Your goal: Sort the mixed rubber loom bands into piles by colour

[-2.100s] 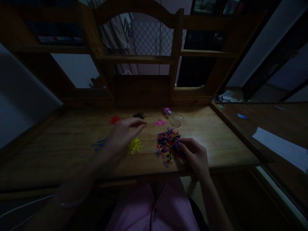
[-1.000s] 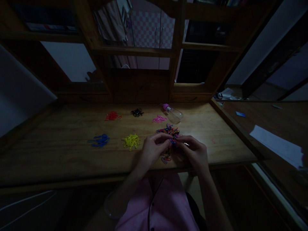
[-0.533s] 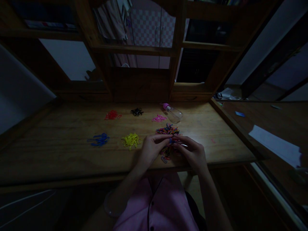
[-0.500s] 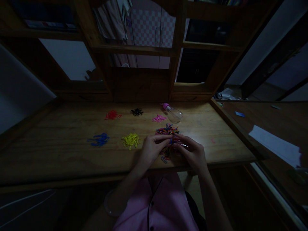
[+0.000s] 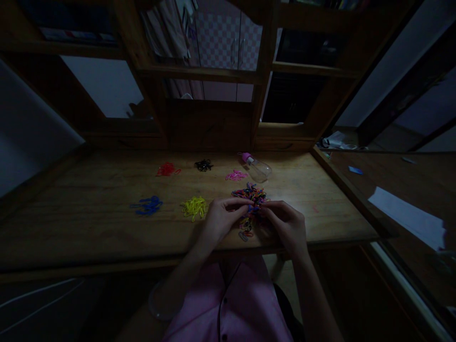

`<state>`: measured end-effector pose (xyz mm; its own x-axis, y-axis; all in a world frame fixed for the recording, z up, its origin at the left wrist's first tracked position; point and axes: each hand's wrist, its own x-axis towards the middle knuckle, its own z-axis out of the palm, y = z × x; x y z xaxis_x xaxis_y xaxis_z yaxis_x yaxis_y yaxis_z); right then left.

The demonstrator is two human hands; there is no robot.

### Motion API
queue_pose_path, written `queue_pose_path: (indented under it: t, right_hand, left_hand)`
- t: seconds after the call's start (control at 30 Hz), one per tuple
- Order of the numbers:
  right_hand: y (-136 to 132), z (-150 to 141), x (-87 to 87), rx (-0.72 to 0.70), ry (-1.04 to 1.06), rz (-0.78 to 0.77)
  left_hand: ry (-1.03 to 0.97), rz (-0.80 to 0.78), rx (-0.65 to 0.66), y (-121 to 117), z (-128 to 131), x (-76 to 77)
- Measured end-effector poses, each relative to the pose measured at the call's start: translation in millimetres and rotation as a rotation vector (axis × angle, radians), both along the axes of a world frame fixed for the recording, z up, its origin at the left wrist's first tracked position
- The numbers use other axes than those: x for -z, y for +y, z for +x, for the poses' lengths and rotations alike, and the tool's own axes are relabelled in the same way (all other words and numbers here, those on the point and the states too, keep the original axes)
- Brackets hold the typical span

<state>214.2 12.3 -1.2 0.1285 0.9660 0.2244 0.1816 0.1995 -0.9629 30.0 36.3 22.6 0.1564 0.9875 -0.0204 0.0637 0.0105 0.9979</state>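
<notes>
Both hands work over a heap of mixed-colour rubber bands [image 5: 249,192] near the table's front edge. My left hand [image 5: 223,218] is closed in a pinch, with blue rubber bands [image 5: 252,208] at its fingertips. Close beside it, my right hand [image 5: 287,223] pinches at the same heap; what lies between its fingers is too small to make out. Sorted piles lie around: yellow bands [image 5: 194,207] just left of my left hand, blue bands [image 5: 147,205] farther left, red bands [image 5: 167,169], black bands [image 5: 204,165] and pink bands [image 5: 236,175] behind.
A clear bottle with a pink cap [image 5: 258,169] lies on its side behind the heap. A wooden shelf unit [image 5: 210,123] rises at the table's back. On the surface to the right are white papers [image 5: 408,216] and a small blue packet [image 5: 355,170].
My fingertips have shifted slightly over the heap, and more blue shows by my left fingertips. My right fingers have drawn a little closer together. The sorted piles remain in place.
</notes>
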Motion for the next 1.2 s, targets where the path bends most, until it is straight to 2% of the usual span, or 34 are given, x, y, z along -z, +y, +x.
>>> queue_pose_path:
  t: [0.13, 0.23, 0.27, 0.47, 0.53, 0.6, 0.77, 0.83, 0.9, 1.03, 1.13, 1.2]
  right_hand:
    - [1.4, -0.8, -0.8, 0.008, 0.015, -0.015]
    - [1.9, -1.3, -3.3, 0.021, 0.018, -0.017]
    - [1.9, -1.3, -3.8, 0.032, 0.015, -0.017]
    - [1.8, -2.1, -4.1, 0.051, -0.013, 0.003]
    - [3.8, -7.6, -10.4, 0.034, -0.072, 0.015]
    - [8.7, -19.0, -24.0, -0.007, -0.141, 0.058]
    - [44.3, -79.6, -72.1, -0.283, -0.212, 0.248]
    - [69.8, -115.6, -80.9, -0.391, -0.286, 0.291]
    - [98.8, -154.3, -77.2, -0.441, -0.41, 0.302]
    - [148.9, -218.3, -47.8, -0.456, -0.591, 0.162]
    - [168.7, -237.2, -33.8, -0.446, -0.589, 0.132]
    - [174.0, -232.8, -35.0, -0.453, -0.572, 0.137]
  left_hand:
    - [0.027, -0.008, -0.035, -5.5, -18.6, -8.5]
    - [0.131, 0.061, -0.126, -9.7, -49.8, -7.6]
    - [0.182, 0.097, -0.17, -10.9, -64.1, -5.6]
    - [0.513, 0.3, -0.635, -17.5, -166.0, 16.5]
    - [0.64, 0.386, -0.733, -18.8, -192.0, 24.6]
    - [0.756, 0.468, -0.751, -19.5, -208.4, 31.7]
    - [0.86, 0.539, -0.692, -19.7, -218.3, 42.3]
    - [0.874, 0.549, -0.679, -19.2, -218.4, 44.6]
    - [0.868, 0.548, -0.682, -18.4, -219.2, 46.1]
    - [0.834, 0.531, -0.713, -17.9, -220.8, 46.5]
    - [0.851, 0.53, -0.73, -19.3, -220.3, 44.1]
    - [0.86, 0.535, -0.743, -20.7, -218.9, 41.8]
